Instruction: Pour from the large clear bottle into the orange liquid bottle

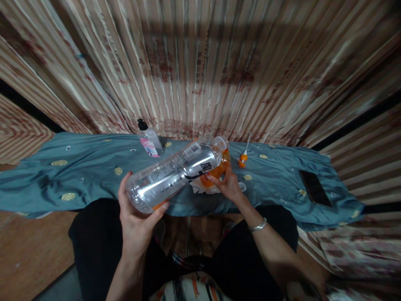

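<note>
My left hand [136, 213] is wrapped round the base of a large clear plastic bottle [169, 179], which is tilted with its neck to the upper right. Dark print and a barcode show on its side. Beneath that neck, my right hand [228, 184] grips an orange bottle [216, 171], largely hidden by the clear one. Whether the two mouths touch, I cannot tell. White crumpled paper [200, 186] lies under the orange bottle. To its right rests an orange pump top [242, 160] with a thin tube. A small clear cap [242, 186] sits beside my right wrist.
A blue-green patterned cloth [94, 167] covers the low table in front of my knees. At the back left stands a pump bottle [151, 140] with a black top and pink label. A dark phone [315, 188] lies at the right. Striped curtains [194, 75] hang close behind.
</note>
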Action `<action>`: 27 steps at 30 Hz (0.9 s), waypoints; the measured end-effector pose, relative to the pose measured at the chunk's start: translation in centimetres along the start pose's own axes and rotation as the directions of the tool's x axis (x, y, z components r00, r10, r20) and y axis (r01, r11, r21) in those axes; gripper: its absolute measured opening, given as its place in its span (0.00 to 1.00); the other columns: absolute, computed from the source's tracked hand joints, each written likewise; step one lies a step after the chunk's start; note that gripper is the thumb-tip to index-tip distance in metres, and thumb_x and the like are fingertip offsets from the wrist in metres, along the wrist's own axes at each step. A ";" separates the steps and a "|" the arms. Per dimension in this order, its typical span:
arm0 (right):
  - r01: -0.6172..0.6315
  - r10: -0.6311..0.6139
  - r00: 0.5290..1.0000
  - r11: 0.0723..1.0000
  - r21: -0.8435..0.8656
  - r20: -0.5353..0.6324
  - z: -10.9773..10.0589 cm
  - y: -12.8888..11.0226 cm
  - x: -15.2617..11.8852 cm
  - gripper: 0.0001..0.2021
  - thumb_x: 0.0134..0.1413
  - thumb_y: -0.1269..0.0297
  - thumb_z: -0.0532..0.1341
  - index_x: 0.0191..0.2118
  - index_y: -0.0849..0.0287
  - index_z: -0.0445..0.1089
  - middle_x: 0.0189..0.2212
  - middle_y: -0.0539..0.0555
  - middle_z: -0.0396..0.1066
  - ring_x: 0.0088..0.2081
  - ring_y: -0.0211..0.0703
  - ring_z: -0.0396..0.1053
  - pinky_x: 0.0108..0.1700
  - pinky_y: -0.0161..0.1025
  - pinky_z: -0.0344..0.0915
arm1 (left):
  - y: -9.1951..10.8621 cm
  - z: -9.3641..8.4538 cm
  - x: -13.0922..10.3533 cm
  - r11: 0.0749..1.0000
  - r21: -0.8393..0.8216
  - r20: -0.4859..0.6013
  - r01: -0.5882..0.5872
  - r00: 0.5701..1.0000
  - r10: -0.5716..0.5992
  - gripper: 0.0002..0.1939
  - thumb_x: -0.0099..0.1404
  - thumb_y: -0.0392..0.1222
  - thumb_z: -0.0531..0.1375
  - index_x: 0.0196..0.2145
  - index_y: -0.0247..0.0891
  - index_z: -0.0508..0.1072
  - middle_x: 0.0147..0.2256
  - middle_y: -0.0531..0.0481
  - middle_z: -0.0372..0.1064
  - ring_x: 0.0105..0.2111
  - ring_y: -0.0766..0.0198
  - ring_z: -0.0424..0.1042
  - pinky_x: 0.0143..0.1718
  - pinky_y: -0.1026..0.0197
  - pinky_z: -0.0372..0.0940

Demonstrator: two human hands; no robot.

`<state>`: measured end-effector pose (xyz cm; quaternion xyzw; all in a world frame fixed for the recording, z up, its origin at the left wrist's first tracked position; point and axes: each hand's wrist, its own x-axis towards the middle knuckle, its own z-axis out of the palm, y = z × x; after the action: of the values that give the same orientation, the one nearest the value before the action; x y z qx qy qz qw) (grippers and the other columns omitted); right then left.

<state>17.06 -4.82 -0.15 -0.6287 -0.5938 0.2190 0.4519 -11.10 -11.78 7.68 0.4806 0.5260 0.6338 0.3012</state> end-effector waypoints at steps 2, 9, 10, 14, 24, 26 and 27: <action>0.001 -0.001 1.000 1.000 0.004 0.008 0.0 0.0 0.0 0.41 0.50 0.41 0.72 0.63 0.61 0.64 0.49 0.66 0.81 0.53 0.69 0.80 0.52 0.60 0.77 | 0.0 0.0 0.0 1.000 -0.001 0.001 -0.007 1.000 0.007 0.57 0.46 0.45 0.80 0.70 0.46 0.63 0.63 0.42 0.67 0.62 0.47 0.70 0.69 0.43 0.61; 0.018 -0.018 1.000 1.000 0.012 -0.004 0.0 -0.2 0.0 0.41 0.51 0.40 0.72 0.62 0.60 0.64 0.47 0.66 0.82 0.50 0.68 0.81 0.50 0.59 0.78 | -0.1 0.0 -0.1 1.000 -0.024 -0.005 0.018 1.000 -0.018 0.58 0.44 0.46 0.81 0.70 0.47 0.64 0.63 0.43 0.67 0.63 0.45 0.70 0.69 0.44 0.62; 0.019 -0.019 1.000 1.000 0.008 -0.006 0.0 -0.2 0.0 0.41 0.50 0.40 0.72 0.62 0.60 0.64 0.47 0.66 0.82 0.49 0.68 0.81 0.50 0.59 0.78 | -0.1 0.0 -0.1 0.999 -0.024 -0.005 0.020 1.000 -0.020 0.58 0.44 0.46 0.81 0.70 0.47 0.64 0.63 0.43 0.67 0.63 0.46 0.70 0.69 0.44 0.62; 0.024 -0.024 1.000 1.000 -0.007 0.005 0.0 -0.1 0.0 0.41 0.51 0.40 0.72 0.63 0.59 0.64 0.48 0.65 0.82 0.49 0.66 0.82 0.49 0.58 0.78 | 0.0 -0.1 -0.2 1.000 -0.010 -0.010 0.015 1.000 -0.015 0.58 0.44 0.46 0.81 0.70 0.46 0.64 0.63 0.42 0.67 0.63 0.45 0.70 0.68 0.43 0.62; -0.002 0.002 1.000 1.000 0.001 0.014 -0.1 -0.1 0.0 0.41 0.50 0.40 0.72 0.63 0.60 0.64 0.48 0.66 0.81 0.51 0.68 0.81 0.50 0.58 0.78 | 0.1 0.1 -0.1 1.000 0.012 -0.012 0.003 1.000 -0.002 0.57 0.45 0.47 0.81 0.70 0.45 0.64 0.63 0.41 0.67 0.63 0.45 0.70 0.68 0.45 0.63; 0.002 -0.002 1.000 1.000 -0.002 0.008 0.0 -0.1 0.0 0.41 0.50 0.39 0.72 0.63 0.60 0.65 0.48 0.65 0.82 0.50 0.68 0.81 0.50 0.58 0.78 | 0.0 0.0 -0.1 1.000 0.009 -0.010 0.000 1.000 0.000 0.57 0.45 0.46 0.81 0.70 0.45 0.64 0.64 0.41 0.66 0.63 0.45 0.69 0.68 0.45 0.63; 0.005 -0.005 1.000 1.000 -0.006 0.003 0.0 -0.1 0.0 0.42 0.50 0.39 0.72 0.63 0.60 0.64 0.47 0.66 0.82 0.50 0.68 0.81 0.50 0.58 0.78 | -0.1 0.0 -0.1 1.000 0.007 -0.008 -0.001 1.000 0.001 0.58 0.44 0.47 0.81 0.70 0.45 0.64 0.64 0.41 0.66 0.64 0.45 0.69 0.68 0.45 0.62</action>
<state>17.00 -4.86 -0.06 -0.6281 -0.5967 0.2173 0.4497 -11.04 -11.83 7.57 0.4795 0.5290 0.6341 0.2971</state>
